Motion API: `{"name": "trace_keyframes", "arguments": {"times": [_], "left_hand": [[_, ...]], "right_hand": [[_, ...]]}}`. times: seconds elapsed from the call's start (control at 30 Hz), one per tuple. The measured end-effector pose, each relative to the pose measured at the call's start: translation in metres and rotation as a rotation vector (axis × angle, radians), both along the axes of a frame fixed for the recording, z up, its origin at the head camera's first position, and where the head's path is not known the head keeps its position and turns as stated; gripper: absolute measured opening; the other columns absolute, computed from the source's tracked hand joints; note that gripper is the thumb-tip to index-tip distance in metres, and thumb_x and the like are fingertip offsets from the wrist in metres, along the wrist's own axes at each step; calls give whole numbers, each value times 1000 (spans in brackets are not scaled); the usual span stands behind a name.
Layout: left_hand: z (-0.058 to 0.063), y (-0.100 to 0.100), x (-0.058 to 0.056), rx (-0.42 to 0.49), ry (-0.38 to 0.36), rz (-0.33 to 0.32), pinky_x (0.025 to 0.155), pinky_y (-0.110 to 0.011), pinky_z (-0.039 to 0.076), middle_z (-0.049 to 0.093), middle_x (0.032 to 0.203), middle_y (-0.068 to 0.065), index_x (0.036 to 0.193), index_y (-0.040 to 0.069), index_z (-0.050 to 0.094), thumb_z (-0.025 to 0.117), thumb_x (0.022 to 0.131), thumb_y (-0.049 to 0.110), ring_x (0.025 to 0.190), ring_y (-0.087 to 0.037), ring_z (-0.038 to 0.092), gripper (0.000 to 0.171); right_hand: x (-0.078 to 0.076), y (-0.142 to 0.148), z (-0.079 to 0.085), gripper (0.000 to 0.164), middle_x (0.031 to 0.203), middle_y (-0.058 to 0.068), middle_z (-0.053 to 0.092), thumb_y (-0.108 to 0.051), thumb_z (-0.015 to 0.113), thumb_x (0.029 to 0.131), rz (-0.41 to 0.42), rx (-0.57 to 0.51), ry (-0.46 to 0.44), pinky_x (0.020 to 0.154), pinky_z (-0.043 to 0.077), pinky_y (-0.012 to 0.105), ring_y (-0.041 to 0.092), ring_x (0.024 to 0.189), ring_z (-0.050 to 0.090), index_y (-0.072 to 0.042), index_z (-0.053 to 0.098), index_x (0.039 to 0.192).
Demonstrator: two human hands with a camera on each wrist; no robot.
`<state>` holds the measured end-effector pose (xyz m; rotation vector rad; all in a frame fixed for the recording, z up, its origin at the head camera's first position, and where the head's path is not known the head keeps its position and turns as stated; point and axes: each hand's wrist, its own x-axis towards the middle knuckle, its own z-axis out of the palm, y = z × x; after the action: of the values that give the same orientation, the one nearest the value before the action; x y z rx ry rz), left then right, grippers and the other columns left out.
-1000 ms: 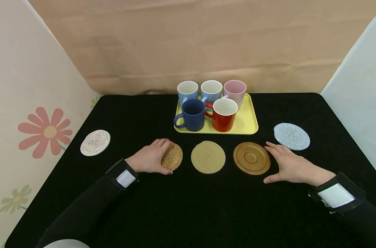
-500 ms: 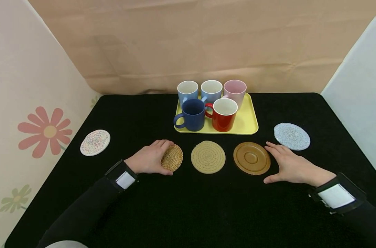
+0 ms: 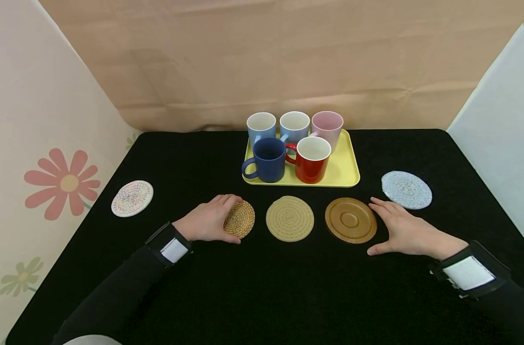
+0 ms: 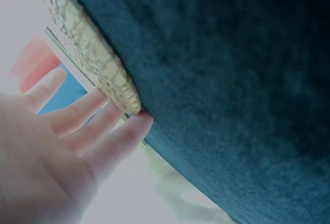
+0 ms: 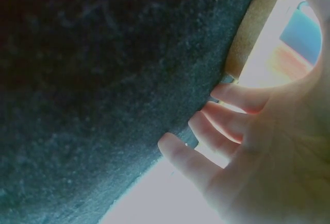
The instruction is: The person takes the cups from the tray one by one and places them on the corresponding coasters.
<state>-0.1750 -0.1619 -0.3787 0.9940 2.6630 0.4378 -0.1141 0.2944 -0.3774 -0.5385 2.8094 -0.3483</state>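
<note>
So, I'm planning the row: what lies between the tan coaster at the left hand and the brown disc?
The head view shows a pale coiled coaster between the tan coaster and brown disc, with tabletop either side.

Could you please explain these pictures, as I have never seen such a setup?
There is no machine: a person works bare-handed. One picture looks down from the head; the other two come from a camera on each wrist. On the black table are a yellow tray with five mugs and also five round coasters. The left hand touches the small woven coaster; the right hand is spread beside the brown coaster. Neither hand plainly lifts anything.
</note>
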Motion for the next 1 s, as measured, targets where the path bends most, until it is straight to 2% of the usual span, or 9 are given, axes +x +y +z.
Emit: {"name": "trace_keyframes", "arguments": {"times": [0.53,0.7,0.83,1.0], "left_hand": [[-2,-2,-2,-16,10,-4,89,-44,50,41,142,-12,142,15,37,80,70,56,127,-29,44,94],[2,-3,-5,9,-53,22,87,-42,51,45,138,-10,142,16,38,77,72,60,121,-26,48,91],[8,-8,-17,29,-111,86,84,-42,52,49,133,-11,141,14,40,71,79,60,115,-25,53,83],[11,-17,-43,16,-82,180,90,-48,49,44,139,-18,141,9,41,66,88,51,122,-34,48,72]], "right_hand": [[-1,0,1,118,147,33,27,-69,77,63,0,13,-1,97,32,67,54,129,28,13,37,138],[-1,1,2,116,146,34,29,-69,75,65,2,7,-7,96,33,67,54,129,29,13,38,138],[0,2,7,107,145,33,33,-67,73,71,-3,-23,-28,97,33,67,54,129,31,13,43,135],[-3,7,15,90,138,35,41,-57,71,81,12,-54,-40,96,36,65,53,124,39,14,47,132]]}}
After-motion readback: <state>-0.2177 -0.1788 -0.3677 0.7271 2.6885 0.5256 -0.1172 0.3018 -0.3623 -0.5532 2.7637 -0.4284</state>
